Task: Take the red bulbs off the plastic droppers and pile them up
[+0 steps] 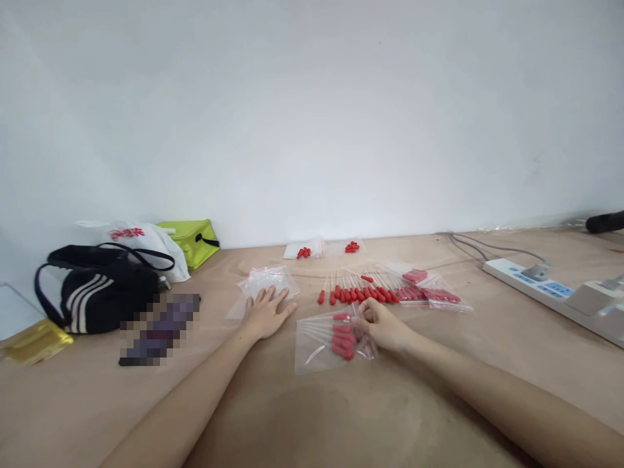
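My left hand (266, 313) lies flat with fingers spread on a small pile of clear plastic bags (269, 278). In front of me a clear zip bag of red-tipped sticks (312, 348) lies on the table, its red tips toward the right. My right hand (383, 325) is closed in a pinch at that bag's right end; its fingertips partly cover the edge. Just beyond the right hand, loose red-tipped sticks (348, 294) are fanned out in a row, red ends toward me. Filled bags of such sticks (441, 296) overlap at their right.
Two bags with red-tipped sticks (303, 252) (351, 247) lie by the wall. On the left are a black bag (104, 289), a white plastic bag (168, 244), a lime-green box-shaped bag (190, 240) and a blurred dark item (163, 331). A power strip (529, 283) with plugs stands right.
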A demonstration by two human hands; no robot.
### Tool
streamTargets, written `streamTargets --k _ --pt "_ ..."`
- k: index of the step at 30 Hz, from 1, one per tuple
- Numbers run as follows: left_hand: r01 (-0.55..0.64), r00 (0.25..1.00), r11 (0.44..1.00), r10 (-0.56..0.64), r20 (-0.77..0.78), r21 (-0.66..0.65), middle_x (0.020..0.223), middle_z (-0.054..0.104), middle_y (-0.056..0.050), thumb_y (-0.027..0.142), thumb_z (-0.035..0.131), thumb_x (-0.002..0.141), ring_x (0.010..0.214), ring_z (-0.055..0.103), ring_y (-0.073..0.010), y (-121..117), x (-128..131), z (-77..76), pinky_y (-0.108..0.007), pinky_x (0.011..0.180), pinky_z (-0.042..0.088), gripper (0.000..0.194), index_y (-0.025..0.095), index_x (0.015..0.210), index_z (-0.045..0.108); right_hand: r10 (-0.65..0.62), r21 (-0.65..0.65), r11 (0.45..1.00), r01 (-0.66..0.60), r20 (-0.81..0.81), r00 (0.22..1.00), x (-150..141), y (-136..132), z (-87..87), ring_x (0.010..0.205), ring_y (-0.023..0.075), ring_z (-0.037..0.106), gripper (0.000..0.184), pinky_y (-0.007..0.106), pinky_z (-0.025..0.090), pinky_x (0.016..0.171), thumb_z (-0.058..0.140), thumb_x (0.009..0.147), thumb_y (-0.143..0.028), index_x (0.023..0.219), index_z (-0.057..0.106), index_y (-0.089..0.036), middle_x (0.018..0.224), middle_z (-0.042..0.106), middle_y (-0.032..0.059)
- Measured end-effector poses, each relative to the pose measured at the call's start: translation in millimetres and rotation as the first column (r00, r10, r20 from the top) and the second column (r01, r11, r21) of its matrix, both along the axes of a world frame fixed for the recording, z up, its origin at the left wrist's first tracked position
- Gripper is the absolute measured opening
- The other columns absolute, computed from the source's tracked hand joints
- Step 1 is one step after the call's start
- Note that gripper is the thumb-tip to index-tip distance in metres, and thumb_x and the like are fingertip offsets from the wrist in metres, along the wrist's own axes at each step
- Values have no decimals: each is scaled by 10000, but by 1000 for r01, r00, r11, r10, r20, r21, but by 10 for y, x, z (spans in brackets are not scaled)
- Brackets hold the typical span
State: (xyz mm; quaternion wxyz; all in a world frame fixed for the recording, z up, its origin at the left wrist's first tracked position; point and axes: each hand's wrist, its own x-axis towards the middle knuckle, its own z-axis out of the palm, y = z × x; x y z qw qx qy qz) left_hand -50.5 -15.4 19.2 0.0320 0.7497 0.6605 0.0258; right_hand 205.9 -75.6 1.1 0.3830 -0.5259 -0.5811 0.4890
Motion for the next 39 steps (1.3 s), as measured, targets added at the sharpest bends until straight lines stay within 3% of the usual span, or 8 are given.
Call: streamTargets --k 2,5,11,19,24,28,34,39 --pt "30 1000 1000 -30 -4 -9 1427 222 -75 602 295 793 1302 169 -306 -2 -101 25 -537 991 138 586 328 1310 316 21 125 990 -69 350 936 88 63 133 427 136 528 159 240 373 411 544 717 -337 677 435 -228 522 566 -26" --pt "63 998 998 -63 -14 -4 1411 267 -63 579 296 804 1285 227 -297 -6 -201 72 -533 975 180 539 343 1284 360 -283 387 921 -34 728 624 233 316 345 619 155 585 158 244 387 527 521 739 -292 610 526 -202 650 625 31" --pt "-37 998 983 46 -44 180 1172 559 -99 353 244 869 1108 469 -277 224 -173 127 -500 956 238 447 210 1256 418 -391 381 916 124 784 482 311 895 378 836 228 587 214 285 405 613 507 739 -276 876 625 -161 941 630 133" --pt "-17 999 991 21 -28 133 1340 387 -110 350 352 819 1242 321 -249 602 -295 -27 -423 998 252 449 141 1206 446 -299 272 954 126 832 468 274 1009 319 887 217 586 256 274 419 689 523 714 -223 943 624 -170 964 639 114" --pt "3 1000 993 -5 10 116 1318 414 -113 338 437 765 1222 344 -291 624 -300 59 -487 988 235 432 171 1160 492 -296 275 955 115 828 477 204 857 387 895 226 580 298 282 417 674 519 699 -249 981 596 -189 993 628 99" --pt "85 992 974 -103 76 209 1271 450 -113 219 409 775 1206 360 -263 545 -5 141 -428 1020 202 359 158 1109 525 -291 278 955 99 826 483 125 736 415 850 236 588 219 280 402 629 545 678 -283 859 614 -181 910 645 100" --pt "224 942 962 -255 216 157 935 625 -65 169 529 706 876 579 -187 477 556 101 -275 799 427 313 159 1016 570 -388 379 917 126 770 506 138 540 457 830 207 580 239 254 345 576 438 785 -390 855 580 -211 871 647 52" --pt "185 909 976 -213 359 112 755 641 -24 90 570 645 685 605 -149 514 804 36 -225 634 453 314 141 955 579 -375 502 865 -2 647 664 117 162 237 633 131 561 233 228 287 540 427 812 -385 742 560 -207 676 629 -3"
